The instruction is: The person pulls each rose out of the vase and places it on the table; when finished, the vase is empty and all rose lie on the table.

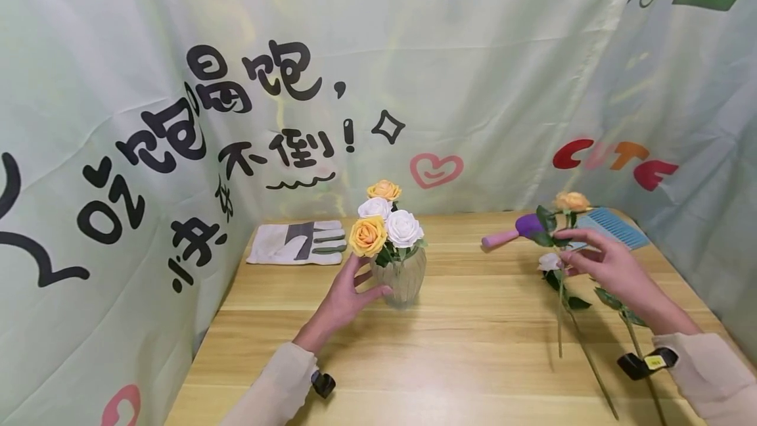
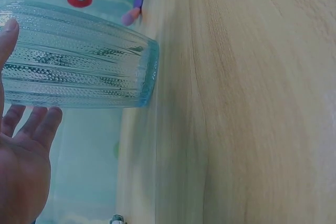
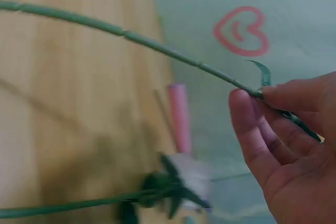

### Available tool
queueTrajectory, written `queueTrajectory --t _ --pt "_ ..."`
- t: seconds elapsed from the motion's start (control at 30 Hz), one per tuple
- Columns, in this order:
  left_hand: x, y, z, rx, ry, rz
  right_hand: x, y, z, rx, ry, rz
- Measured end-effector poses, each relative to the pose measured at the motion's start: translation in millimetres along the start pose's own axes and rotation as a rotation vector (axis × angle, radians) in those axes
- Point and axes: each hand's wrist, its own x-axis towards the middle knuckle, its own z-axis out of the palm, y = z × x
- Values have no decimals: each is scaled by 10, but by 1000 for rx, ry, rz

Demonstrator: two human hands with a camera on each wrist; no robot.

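That orange rose looks light and bendy, best held by the stem the right hand pinches, the left hand, fingers apart, at the glass vase.

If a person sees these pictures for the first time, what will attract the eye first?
Probably first the ribbed clear vase of orange and white roses, standing on the table beside the left hand. Next, the single orange rose at the right, its stem pinched by the right hand. Large black writing on the pale cloth behind also stands out.
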Motion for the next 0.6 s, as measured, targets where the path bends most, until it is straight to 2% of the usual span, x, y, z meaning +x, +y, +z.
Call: queueTrajectory --t 0.17,0.37,0.5,0.6 --pt "2 -18 -5 -1 -1 2 -47 176 252 13 -124 43" --pt "3 -26 -7 -5 -2 2 -54 307 511 33 -219 55" --pt "-2 -17 -11 -2 -3 3 -69 381 611 33 -255 108" --pt "-3 -7 -14 2 -3 5 -71 437 659 3 -246 123"
